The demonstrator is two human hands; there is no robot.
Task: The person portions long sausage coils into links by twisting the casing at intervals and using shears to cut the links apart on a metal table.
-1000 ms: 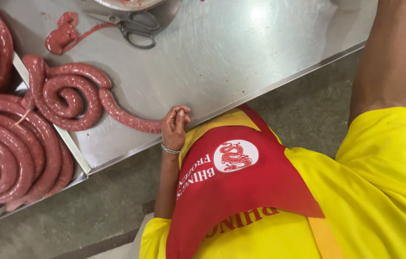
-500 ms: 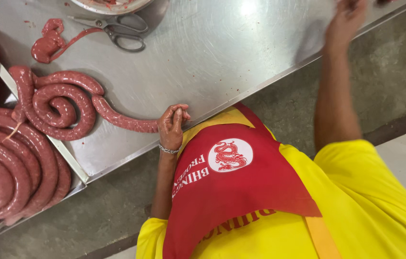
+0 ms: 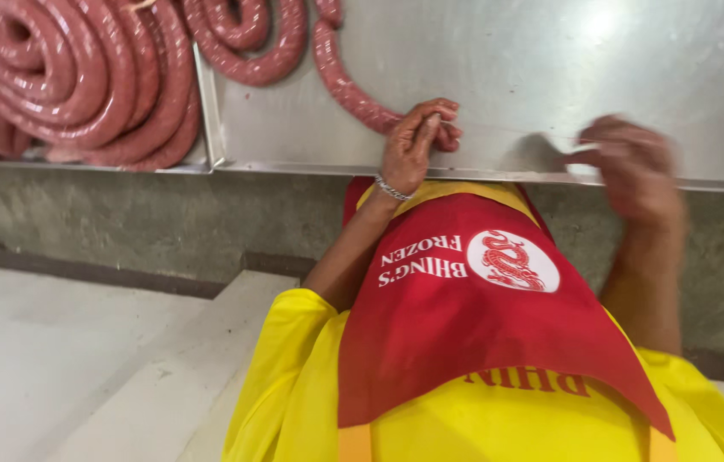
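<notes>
Sausage (image 3: 353, 90) end sits pinched in my left hand (image 3: 413, 145) at the table (image 3: 507, 77) edge. My right hand (image 3: 635, 167) is blurry; I cannot tell its grip.

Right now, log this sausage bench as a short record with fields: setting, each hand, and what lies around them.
Setting: steel table, seen from above; person in yellow shirt and red apron.
Left hand: closed on the end of a long red sausage at the table's near edge; bracelet on the wrist.
Right hand: blurred, at the table edge; grip cannot be told.
Nearby: coiled sausages piled at the left.
</notes>
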